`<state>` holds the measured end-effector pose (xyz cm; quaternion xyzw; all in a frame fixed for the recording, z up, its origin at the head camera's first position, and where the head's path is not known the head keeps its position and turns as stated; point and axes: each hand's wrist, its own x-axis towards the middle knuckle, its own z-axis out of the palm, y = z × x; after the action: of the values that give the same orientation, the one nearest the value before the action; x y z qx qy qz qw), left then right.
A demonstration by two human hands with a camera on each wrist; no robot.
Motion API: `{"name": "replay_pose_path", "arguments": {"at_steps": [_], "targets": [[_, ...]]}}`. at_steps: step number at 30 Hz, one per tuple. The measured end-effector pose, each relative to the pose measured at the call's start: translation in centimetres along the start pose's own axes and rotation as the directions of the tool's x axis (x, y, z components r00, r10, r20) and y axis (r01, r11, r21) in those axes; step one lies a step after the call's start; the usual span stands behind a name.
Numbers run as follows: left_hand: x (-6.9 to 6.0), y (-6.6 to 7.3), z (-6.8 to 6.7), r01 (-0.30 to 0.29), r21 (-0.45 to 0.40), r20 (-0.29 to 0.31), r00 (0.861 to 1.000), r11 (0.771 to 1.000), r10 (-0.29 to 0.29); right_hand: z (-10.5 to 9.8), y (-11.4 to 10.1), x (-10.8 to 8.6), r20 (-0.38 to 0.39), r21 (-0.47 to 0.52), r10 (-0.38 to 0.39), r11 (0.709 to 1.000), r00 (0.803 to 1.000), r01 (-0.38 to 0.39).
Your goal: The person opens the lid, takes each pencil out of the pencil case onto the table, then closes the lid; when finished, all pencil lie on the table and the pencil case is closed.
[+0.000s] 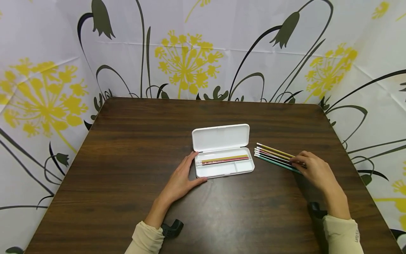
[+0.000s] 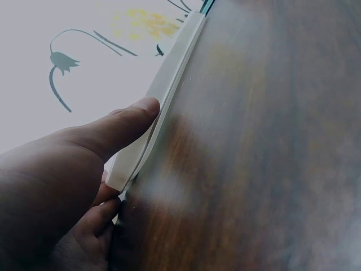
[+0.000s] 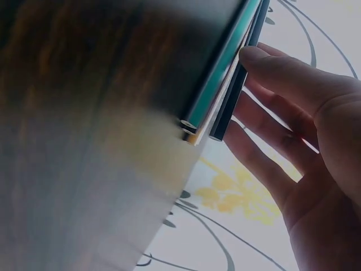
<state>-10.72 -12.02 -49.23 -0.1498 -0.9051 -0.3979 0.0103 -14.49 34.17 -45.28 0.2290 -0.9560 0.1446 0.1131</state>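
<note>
A white pencil case [image 1: 226, 173] lies with its lid [image 1: 221, 138] raised at the back. Inside it are a few pencils [image 1: 225, 160], one yellow and one red among them, with white erasers at the left. My left hand [image 1: 180, 181] grips the case's left end, thumb at the front edge and fingers at the back corner. Right of the case, several loose pencils [image 1: 272, 153] lie side by side, erasers toward the case. My right hand [image 1: 315, 171] is at their far ends. In the right wrist view, its thumb and fingers pinch a black pencil [image 3: 227, 113] beside a green pencil [image 3: 217, 84].
Both hands work over a dark wood-grain table [image 1: 133, 141]. Behind it and at its sides hangs a white cloth [image 1: 247, 21] with yellow and grey flowers. Black bands [image 1: 172, 228] are on the wrists.
</note>
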Motion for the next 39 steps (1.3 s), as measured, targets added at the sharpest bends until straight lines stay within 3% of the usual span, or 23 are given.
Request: {"name": "replay_pose_path", "arguments": {"at_steps": [16, 22, 28, 33, 39], "targets": [[-0.1, -0.1, 0.1, -0.008, 0.005, -0.002, 1.000, 1.000, 0.008, 0.3, 0.1, -0.1, -0.002, 0.023, 0.011, 1.000, 1.000, -0.011], [0.0, -0.1, 0.1, -0.006, -0.001, 0.000, 1.000, 1.000, 0.006, -0.4, -0.8, 1.3, -0.046, 0.032, -0.020, 0.999, 0.999, 0.022], [0.0, -0.1, 0.1, -0.008, -0.002, -0.004, 1.000, 1.000, 0.008, 0.9, -3.8, 4.7, -0.040, 0.050, -0.117, 0.992, 0.992, 0.119], [-0.1, 0.0, -0.1, -0.001, 0.006, -0.005, 1.000, 1.000, 0.001, 3.4, -7.7, 7.8, -0.009, 0.096, -0.239, 0.966, 0.971, 0.239], [-0.1, 0.1, -0.1, 0.032, 0.015, 0.018, 0.999, 0.999, -0.032, 5.3, -11.9, 10.4, 0.036, 0.169, -0.327, 0.933, 0.944, 0.317]]}}
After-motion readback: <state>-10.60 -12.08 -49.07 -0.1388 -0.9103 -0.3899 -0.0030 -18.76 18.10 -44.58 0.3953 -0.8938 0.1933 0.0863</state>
